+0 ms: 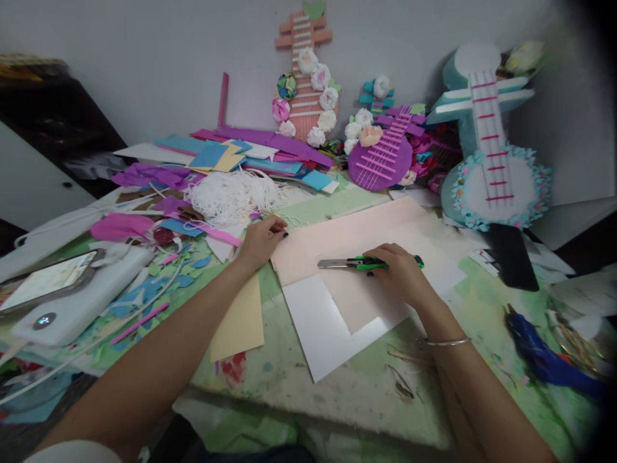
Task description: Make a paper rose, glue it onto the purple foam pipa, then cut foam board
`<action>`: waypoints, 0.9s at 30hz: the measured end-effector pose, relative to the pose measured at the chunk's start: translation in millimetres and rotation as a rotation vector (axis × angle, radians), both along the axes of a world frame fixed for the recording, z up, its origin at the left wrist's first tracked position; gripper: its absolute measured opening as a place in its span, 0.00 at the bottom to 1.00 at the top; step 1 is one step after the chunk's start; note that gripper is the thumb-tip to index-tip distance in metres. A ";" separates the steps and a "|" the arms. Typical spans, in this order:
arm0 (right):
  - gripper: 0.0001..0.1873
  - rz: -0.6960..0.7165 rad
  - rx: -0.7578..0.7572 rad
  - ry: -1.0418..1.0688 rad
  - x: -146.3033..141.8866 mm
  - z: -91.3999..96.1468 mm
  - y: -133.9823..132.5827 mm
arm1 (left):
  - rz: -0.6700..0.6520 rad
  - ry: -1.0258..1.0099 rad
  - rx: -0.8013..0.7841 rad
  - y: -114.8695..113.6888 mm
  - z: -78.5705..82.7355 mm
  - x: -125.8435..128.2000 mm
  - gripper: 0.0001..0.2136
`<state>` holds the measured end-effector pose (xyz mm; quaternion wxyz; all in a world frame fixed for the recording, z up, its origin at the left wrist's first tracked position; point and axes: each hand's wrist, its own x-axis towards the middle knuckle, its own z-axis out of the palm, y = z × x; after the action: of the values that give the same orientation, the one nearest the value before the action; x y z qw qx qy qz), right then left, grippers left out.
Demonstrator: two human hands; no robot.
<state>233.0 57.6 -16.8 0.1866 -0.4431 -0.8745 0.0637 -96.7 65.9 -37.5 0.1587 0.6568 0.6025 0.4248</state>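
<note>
My right hand [398, 270] is closed on a green and black utility knife [360, 262]. Its blade is out and points left, low over a pale pink sheet [357, 235]. Beside the sheet's left corner is my left hand [263, 243], fingers loosely bent and slightly apart, with no held thing visible. A white L-shaped board [318, 321] lies along the near edge of the pink one. Partly under my left forearm is a yellow paper sheet [243, 321].
Behind my left hand lie a heap of white string [234, 196] and coloured card pieces [212, 154]. Decorated toy string instruments [380, 154] stand at the wall. A black phone [513, 257] and a blue glue gun [544, 350] are right; a power bank [87, 296] is left.
</note>
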 end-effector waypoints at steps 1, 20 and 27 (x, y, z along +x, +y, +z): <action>0.20 0.016 0.007 0.007 -0.7 -0.2 1.1 | -0.001 -0.001 0.001 -0.2 0.0 0.0 0.07; 0.29 0.210 -0.034 -0.047 -29.1 12.5 23.0 | -0.008 -0.058 -0.041 3.1 -3.1 -3.2 0.07; 0.29 0.176 0.051 -0.080 -26.7 4.4 18.1 | -0.011 -0.046 -0.036 3.1 -4.7 -3.0 0.07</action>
<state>206.3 75.7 -12.4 0.1563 -0.3616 -0.9183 0.0395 -99.7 69.0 -42.2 0.1866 0.6472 0.6027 0.4279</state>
